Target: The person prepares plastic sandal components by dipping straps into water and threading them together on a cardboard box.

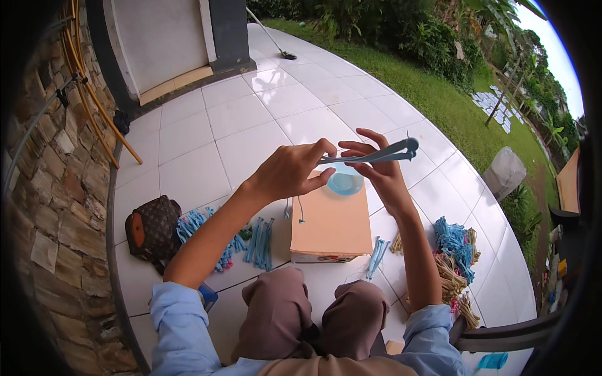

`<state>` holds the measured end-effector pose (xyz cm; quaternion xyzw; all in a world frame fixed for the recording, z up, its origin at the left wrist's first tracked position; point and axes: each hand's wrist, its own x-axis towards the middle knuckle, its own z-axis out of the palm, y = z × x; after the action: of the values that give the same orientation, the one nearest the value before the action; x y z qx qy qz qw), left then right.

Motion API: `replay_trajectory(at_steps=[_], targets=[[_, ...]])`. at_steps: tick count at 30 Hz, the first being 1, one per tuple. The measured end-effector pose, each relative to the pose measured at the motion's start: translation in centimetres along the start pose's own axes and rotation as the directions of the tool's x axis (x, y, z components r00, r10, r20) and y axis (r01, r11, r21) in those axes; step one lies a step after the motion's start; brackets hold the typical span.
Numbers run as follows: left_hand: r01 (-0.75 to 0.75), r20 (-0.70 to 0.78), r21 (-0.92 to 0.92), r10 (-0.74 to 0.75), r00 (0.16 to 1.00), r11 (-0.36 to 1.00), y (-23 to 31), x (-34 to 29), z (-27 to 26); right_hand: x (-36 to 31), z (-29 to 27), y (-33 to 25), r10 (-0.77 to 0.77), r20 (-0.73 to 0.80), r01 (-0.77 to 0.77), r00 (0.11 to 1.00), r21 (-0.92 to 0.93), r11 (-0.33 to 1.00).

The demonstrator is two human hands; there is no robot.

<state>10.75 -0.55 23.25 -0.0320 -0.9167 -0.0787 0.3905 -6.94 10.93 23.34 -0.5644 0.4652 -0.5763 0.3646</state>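
Above the cardboard box (332,219), my left hand (282,168) pinches one end of a flat blue cord strap (392,151). It stretches sideways to my right hand (387,178), where it passes between the fingers, some of them raised. The strap's far end is looped and thicker, with a short thread sticking up. Below the hands, a translucent light-blue bowl (345,183) stands on the box's far part, partly hidden by my left fingers. A thin grey cord (301,210) lies at the box's left edge.
Blue straps (259,244) lie left of the box, near a brown patterned bag (155,229). More blue straps (377,257) are right of it. Farther right are piles of blue cords (454,244) and beige cords (448,276). A stone wall (50,238) borders the left.
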Motion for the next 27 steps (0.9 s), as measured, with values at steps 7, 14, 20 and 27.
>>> replay_trajectory(at_steps=[7,14,20,27], targets=[[0.55,0.292,-0.01,-0.524,0.8,0.835,5.7,-0.7,0.9,-4.8,1.1,-1.5,-0.163,-0.025,0.164,0.986,0.117,0.979],[0.594,0.233,-0.258,-0.548,0.803,0.762,9.2,-0.4,4.2,-7.5,4.3,2.0,0.12,-0.151,-0.057,0.981,0.367,0.929],[0.44,-0.073,-0.489,-0.539,0.839,0.753,10.4,1.3,4.7,-8.0,5.3,-0.5,-0.064,-0.504,0.199,0.861,0.219,0.955],[0.281,0.008,-0.921,-0.709,0.705,0.269,6.6,3.3,2.8,-9.3,-0.7,-3.1,-0.141,-0.506,0.137,0.851,-0.044,0.99]])
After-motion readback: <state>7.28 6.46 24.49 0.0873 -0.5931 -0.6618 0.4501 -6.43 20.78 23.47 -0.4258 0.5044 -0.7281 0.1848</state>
